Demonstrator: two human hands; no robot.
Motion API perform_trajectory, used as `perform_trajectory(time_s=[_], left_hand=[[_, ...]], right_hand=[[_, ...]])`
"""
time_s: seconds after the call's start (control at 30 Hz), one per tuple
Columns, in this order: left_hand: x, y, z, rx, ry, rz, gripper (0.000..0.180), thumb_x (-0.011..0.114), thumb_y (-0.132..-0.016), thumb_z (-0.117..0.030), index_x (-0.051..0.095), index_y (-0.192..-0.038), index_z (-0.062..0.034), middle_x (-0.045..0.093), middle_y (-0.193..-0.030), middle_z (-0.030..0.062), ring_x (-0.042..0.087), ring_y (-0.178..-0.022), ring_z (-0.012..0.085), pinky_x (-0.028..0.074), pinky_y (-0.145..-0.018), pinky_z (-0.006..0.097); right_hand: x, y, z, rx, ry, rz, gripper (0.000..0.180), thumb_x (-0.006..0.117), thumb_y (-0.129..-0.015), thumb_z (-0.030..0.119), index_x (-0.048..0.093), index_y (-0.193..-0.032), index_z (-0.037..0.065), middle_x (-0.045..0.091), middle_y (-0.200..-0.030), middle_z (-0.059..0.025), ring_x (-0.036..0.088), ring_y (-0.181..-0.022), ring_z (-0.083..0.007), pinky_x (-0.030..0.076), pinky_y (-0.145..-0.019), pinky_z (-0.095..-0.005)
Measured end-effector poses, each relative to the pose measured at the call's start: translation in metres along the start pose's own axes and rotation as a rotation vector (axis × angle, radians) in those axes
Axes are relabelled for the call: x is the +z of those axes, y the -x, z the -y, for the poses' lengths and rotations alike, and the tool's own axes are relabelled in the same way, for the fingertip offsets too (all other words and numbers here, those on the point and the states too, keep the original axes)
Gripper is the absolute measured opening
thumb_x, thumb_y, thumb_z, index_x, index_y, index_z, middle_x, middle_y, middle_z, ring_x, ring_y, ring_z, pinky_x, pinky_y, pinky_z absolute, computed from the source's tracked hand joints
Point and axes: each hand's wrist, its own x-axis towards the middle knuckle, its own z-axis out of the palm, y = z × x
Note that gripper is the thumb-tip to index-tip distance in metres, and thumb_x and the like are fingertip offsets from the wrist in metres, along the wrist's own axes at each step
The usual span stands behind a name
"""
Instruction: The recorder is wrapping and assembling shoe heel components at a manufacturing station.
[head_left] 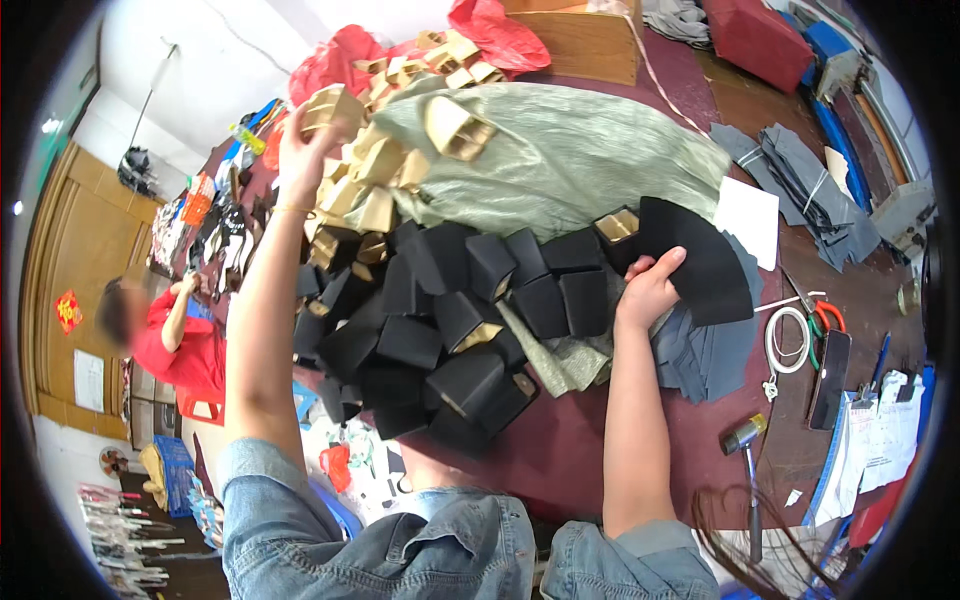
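Observation:
My left hand (303, 148) is raised at the far left of the table, its fingers closed round a tan hollow block (336, 108). Beneath it lies a heap of similar tan blocks (378, 162), and another tan block (458, 128) rests on a grey-green plastic sack. On the right, a curved black fabric piece (698, 262) is pinched in my right hand (650, 290), thumb on top. Left of that hand, several black-covered blocks (440, 257) are piled up, some showing tan insides. A stack of dark grey fabric pieces (712, 350) lies just below the black piece.
The grey-green sack (590, 135) spreads across the table's far side, beside a red plastic bag (500, 40). To the right are a hammer (746, 440), scissors (828, 318), a white cord coil (787, 340) and a phone (830, 380). A person in red (180, 340) sits at left.

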Motion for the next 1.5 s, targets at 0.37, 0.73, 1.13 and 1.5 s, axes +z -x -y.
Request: perform_trajectory(time_s=[0.37, 0.73, 1.13, 1.5], left_hand=[[0.004, 0.268, -0.149, -0.531, 1.221, 0.410, 0.089, 0.071, -0.075, -0.007, 0.019, -0.147, -0.0062, 0.036, -0.144, 0.0113, 0.042, -0.128, 0.0240, 0.038, -0.103, 0.037], [0.099, 0.372, -0.170, -1.151, 1.584, 0.349, 0.064, 0.033, -0.093, -0.059, 0.045, -0.128, -0.0076, 0.054, -0.126, 0.0114, 0.052, -0.114, 0.0275, 0.042, -0.096, 0.045], [0.087, 0.396, -0.190, -0.944, 1.291, 0.109, 0.071, 0.022, -0.087, -0.074, 0.038, -0.120, -0.0135, 0.052, -0.119, 0.0075, 0.050, -0.111, 0.0228, 0.038, -0.098, 0.039], [0.078, 0.398, -0.186, -0.915, 1.324, 0.143, 0.056, 0.036, -0.093, -0.061, 0.032, -0.123, -0.0141, 0.050, -0.119, 0.0077, 0.051, -0.110, 0.0200, 0.042, -0.095, 0.037]], right_hand=[[-0.030, 0.045, 0.041, -0.759, 0.364, 0.166, 0.040, 0.055, -0.095, 0.022, 0.052, -0.118, -0.011, 0.059, -0.118, -0.0153, 0.057, -0.101, -0.0213, 0.043, -0.090, -0.0293], [-0.142, 0.193, 0.155, 0.335, 0.075, 0.547, 0.021, 0.054, -0.094, 0.014, 0.053, -0.110, 0.001, 0.063, -0.090, -0.0116, 0.060, -0.057, -0.0177, 0.047, -0.044, -0.0280], [-0.142, 0.221, 0.135, 0.042, 0.315, 0.576, 0.015, 0.067, -0.083, -0.001, 0.062, -0.097, -0.003, 0.065, -0.087, -0.0076, 0.060, -0.054, -0.0110, 0.053, -0.049, -0.0216], [-0.136, 0.228, 0.138, 0.206, 0.448, 0.554, 0.026, 0.072, -0.082, 0.009, 0.061, -0.104, -0.001, 0.066, -0.090, -0.0087, 0.063, -0.063, -0.0122, 0.053, -0.057, -0.0244]])
